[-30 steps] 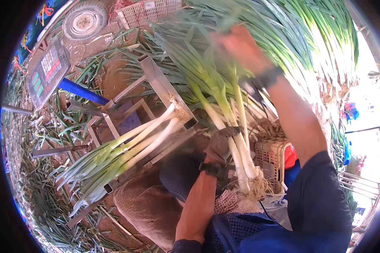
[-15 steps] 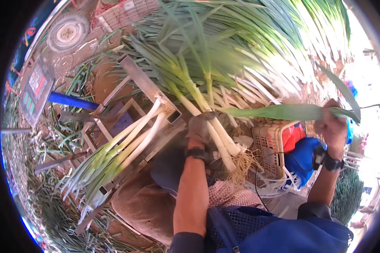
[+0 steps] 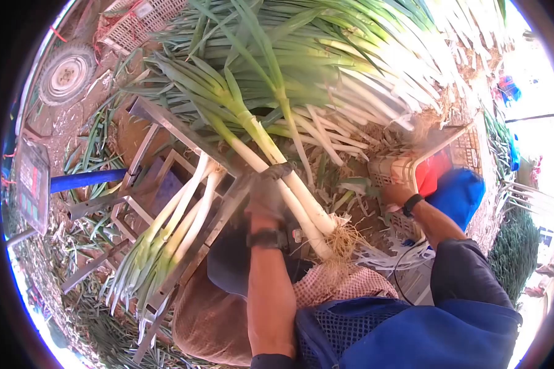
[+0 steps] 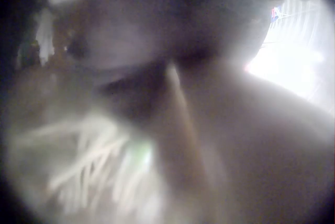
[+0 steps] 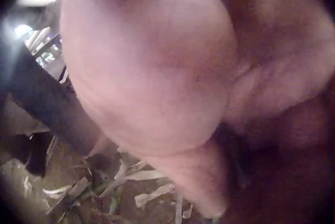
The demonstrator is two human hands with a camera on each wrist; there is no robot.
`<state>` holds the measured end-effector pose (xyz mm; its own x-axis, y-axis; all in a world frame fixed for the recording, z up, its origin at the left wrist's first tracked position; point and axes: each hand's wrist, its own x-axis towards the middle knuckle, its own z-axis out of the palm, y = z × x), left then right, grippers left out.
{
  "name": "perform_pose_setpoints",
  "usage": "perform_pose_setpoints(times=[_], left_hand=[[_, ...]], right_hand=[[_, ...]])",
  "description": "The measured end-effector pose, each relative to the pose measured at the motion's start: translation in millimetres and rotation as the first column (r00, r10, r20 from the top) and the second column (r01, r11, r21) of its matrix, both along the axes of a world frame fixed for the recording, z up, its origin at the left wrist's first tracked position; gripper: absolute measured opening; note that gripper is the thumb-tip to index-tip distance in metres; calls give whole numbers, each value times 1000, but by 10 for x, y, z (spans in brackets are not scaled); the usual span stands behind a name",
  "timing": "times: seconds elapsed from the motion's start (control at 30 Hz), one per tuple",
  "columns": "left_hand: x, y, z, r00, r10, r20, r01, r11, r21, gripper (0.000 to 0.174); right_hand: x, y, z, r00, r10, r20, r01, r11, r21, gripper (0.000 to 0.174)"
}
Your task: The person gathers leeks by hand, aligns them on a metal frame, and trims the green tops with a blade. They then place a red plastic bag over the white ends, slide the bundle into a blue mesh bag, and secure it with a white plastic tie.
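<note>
**Currently 2 leeks [image 3: 309, 202] in L hand [image 3: 266, 198]**

L hand grips both mid-stem, just off metal frame's [image 3: 184, 130] R corner. R hand [image 3: 400, 198] by crate's [image 3: 385, 169] near-L corner; fingers hidden, grip can't be told. Est.: light, shafts firm but bruisable, poss. slick; leaves floppy. Rec. hold: white shaft. Scale panel [image 3: 33, 181] & far crate's label [image 3: 143, 10]: writing illegible.

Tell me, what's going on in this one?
A person's left hand grips long green onions by their pale stalks, with the roots attached. The right hand is by a plastic crate; whether it holds anything is unclear. Another bunch rests on a metal stand, and a big pile lies beyond.
</note>
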<state>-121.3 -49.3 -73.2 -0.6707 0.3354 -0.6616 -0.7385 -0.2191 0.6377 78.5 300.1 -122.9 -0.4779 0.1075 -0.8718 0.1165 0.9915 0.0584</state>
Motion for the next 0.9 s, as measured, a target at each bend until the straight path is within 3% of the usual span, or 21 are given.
perform_pose_setpoints(times=[0.03, 0.07, 0.13, 0.2, 0.3, 0.33, 0.4, 0.43, 0.47, 0.57, 0.6, 0.7, 0.83, 0.9], left_hand=[[-6, 8, -68, 995, -39, -95, 36, 999, -35, 21], [5, -5, -179, 979, -83, -185, 69, 994, -79, 21], [-37, 23, -46, 975, -163, -149, 137, 976, -171, 22], [43, -36, -333, 953, -193, -234, 154, 972, -176, 22], [26, -109, -284, 970, -172, -169, 148, 978, -149, 24], [25, -118, -205, 982, -152, -112, 137, 981, -136, 24], [38, -138, -177, 915, -295, -277, 215, 934, -285, 25], [28, -152, -145, 904, -320, -283, 237, 926, -294, 26], [19, -161, -73, 968, -166, -190, 151, 984, -91, 21], [-62, -59, 140, 998, -34, -47, 27, 988, -151, 20], [-106, -56, 275, 998, -60, -24, 55, 982, -183, 28], [-90, 39, 237, 987, -150, -55, 137, 972, -189, 27], [65, 210, 220, 965, -210, -156, 200, 977, -77, 25], [195, 307, 151, 985, -156, -69, 157, 988, 7, 24]], right_hand=[[-2, -61, -88, 991, -98, -96, 85, 988, -128, 34], [-295, -450, 147, 961, -227, -157, 192, 959, -207, 36], [-722, -628, -193, 873, -401, -277, 251, 857, -450, 38], [-1245, -898, -471, 696, -595, -402, 424, 793, -438, 45], [-1751, -1040, -1435, 715, -578, -393, 381, 793, -475, 68], [-1917, -1191, -1436, 692, -631, -351, 457, 759, -463, 70], [-2200, -1401, -1271, 692, -674, -256, 533, 717, -449, 74], [-2213, -1405, -1470, 669, -703, -242, 543, 685, -486, 75], [-2205, -1444, -1322, 661, -704, -260, 504, 673, -541, 70], [-2033, -1469, -767, 639, -695, -329, 407, 668, -623, 54], [-1945, -1479, -557, 628, -694, -352, 384, 670, -635, 49], [-1694, -1558, 305, 627, -716, -307, 344, 609, -715, 37], [-1113, -1515, 343, 615, -781, -103, 261, 325, -909, 43], [-1081, -1729, 1394, 634, -769, -83, 400, 419, -815, 55]])
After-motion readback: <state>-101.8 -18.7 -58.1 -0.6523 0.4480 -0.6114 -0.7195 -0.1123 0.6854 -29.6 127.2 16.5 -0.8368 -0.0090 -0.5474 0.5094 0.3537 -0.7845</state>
